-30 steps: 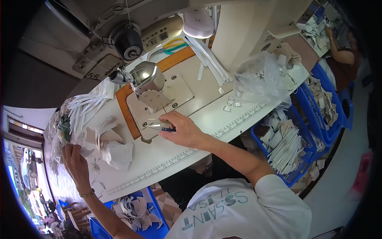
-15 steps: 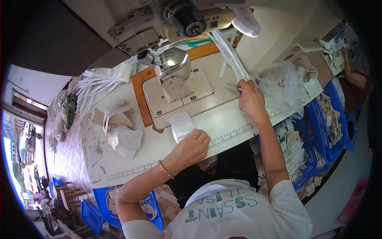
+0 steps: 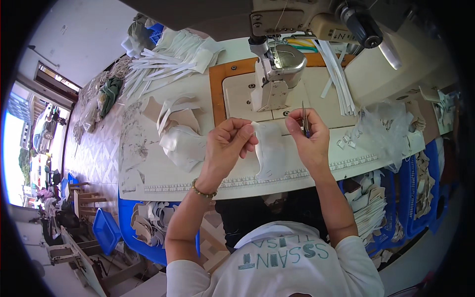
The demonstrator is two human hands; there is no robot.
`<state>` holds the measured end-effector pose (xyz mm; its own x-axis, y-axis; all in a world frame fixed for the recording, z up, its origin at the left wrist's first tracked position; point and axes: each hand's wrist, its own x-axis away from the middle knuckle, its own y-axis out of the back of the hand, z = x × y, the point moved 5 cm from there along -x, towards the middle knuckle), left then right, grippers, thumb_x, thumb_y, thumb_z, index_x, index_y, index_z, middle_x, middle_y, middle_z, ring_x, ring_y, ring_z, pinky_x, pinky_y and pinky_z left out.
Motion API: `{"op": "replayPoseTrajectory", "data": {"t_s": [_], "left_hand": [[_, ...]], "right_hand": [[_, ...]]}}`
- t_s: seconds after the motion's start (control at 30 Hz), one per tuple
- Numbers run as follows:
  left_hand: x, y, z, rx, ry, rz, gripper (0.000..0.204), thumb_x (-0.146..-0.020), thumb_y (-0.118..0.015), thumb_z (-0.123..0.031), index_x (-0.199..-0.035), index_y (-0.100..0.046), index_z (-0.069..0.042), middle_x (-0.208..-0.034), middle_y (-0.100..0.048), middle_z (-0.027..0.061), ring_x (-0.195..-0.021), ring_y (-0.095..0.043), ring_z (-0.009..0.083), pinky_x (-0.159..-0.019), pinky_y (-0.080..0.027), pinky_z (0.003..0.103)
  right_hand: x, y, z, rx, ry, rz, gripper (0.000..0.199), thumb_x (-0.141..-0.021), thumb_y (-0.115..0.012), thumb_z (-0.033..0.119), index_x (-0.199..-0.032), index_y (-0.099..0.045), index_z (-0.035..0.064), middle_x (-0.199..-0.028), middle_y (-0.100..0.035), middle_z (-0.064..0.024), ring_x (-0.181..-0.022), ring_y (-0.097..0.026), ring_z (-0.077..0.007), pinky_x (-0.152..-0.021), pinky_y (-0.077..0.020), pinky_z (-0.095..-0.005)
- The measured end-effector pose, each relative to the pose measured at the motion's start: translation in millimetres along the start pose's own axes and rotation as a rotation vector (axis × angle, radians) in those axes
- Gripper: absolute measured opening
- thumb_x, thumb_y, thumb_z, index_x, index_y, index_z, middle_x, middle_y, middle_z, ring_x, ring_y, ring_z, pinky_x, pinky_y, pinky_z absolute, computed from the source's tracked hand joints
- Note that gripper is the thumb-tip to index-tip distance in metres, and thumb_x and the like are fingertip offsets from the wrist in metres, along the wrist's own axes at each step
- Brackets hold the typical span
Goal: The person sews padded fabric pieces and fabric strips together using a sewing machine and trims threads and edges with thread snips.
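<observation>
My left hand (image 3: 223, 147) pinches the upper left corner of a curved white fabric piece (image 3: 270, 152), which hangs over the table's near edge strip in front of the sewing machine (image 3: 281, 74). To the right of that piece my right hand (image 3: 313, 144) is closed around small thread snips (image 3: 305, 120), their blades pointing up and away from me. The snips and the fabric are apart. Left of my left hand lies a loose heap of white and beige cut pieces (image 3: 183, 143).
A measuring tape (image 3: 341, 164) runs along the table's front edge. White strips (image 3: 335, 76) lie right of the machine, more strips (image 3: 161, 72) at the back left. A clear plastic bag (image 3: 381, 129) sits at the right. Blue baskets (image 3: 409, 190) of cut pieces stand beside the table.
The view has swung left. My right hand has come from beside the strips to the front of the machine with the snips. My left hand now holds the white piece by its upper corner.
</observation>
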<state>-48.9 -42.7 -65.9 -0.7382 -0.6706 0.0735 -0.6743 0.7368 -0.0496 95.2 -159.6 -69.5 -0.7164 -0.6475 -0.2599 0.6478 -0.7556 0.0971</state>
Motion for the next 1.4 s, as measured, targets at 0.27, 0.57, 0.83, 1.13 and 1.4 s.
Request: {"op": "replayPoseTrajectory", "data": {"t_s": [0.27, 0.57, 0.83, 1.13, 1.4], "left_hand": [[-14.6, 33.5, 33.2, -0.045, -0.014, 0.028, 0.015, -0.087, -0.06, -0.014, -0.094, -0.06, 0.0, -0.095, -0.062, 0.0087, -0.075, -0.057, 0.0094, -0.068, -0.05, 0.023], [-2.8, 24.5, -21.1, -0.073, -0.009, 0.09, 0.015, -0.078, -0.069, -0.01, -0.086, -0.062, 0.001, -0.074, -0.063, 0.0041, -0.068, -0.058, 0.0076, -0.061, -0.047, 0.02], [2.8, 5.1, -35.3, -0.212, -0.017, 0.096, 0.014, -0.074, -0.071, -0.005, -0.082, -0.061, 0.001, -0.074, -0.062, 0.0036, -0.062, -0.057, 0.0067, -0.056, -0.048, 0.019], [3.4, -1.6, -37.5, -0.322, 0.037, 0.131, 0.015, -0.076, -0.071, -0.011, -0.081, -0.064, 0.001, -0.07, -0.062, 0.0011, -0.061, -0.057, 0.0053, -0.056, -0.047, 0.018], [6.1, -5.2, -24.2, 0.048, 0.061, 0.121, 0.022, -0.078, -0.07, -0.014, -0.087, -0.061, 0.004, -0.073, -0.062, 0.0056, -0.062, -0.058, 0.0062, -0.054, -0.048, 0.018]], "right_hand": [[15.1, -30.9, -46.4, -0.437, -0.627, 0.273, 0.036, -0.077, -0.07, 0.011, -0.106, -0.053, -0.0015, -0.065, -0.051, 0.0047, -0.041, -0.038, -0.0019, -0.035, -0.0264, -0.0183], [13.0, -22.0, 8.4, -0.429, -0.417, 0.53, 0.034, -0.076, -0.067, 0.003, -0.107, -0.054, 0.0026, -0.081, -0.057, 0.0002, -0.072, -0.052, -0.0049, -0.062, -0.0419, -0.0197], [6.8, -19.9, 18.1, -0.274, -0.291, 0.473, 0.032, -0.075, -0.067, 0.002, -0.102, -0.052, 0.0009, -0.09, -0.058, -0.0035, -0.083, -0.054, -0.0082, -0.074, -0.0447, -0.0222], [11.2, -21.4, 15.1, -0.304, -0.306, 0.409, 0.034, -0.072, -0.072, 0.005, -0.099, -0.052, 0.0012, -0.087, -0.058, -0.0033, -0.079, -0.053, -0.0068, -0.069, -0.0454, -0.0213], [15.6, -19.5, 13.7, -0.374, -0.322, 0.364, 0.033, -0.071, -0.07, 0.0, -0.096, -0.049, 0.001, -0.084, -0.058, -0.0039, -0.076, -0.054, -0.0063, -0.067, -0.0459, -0.021]]}}
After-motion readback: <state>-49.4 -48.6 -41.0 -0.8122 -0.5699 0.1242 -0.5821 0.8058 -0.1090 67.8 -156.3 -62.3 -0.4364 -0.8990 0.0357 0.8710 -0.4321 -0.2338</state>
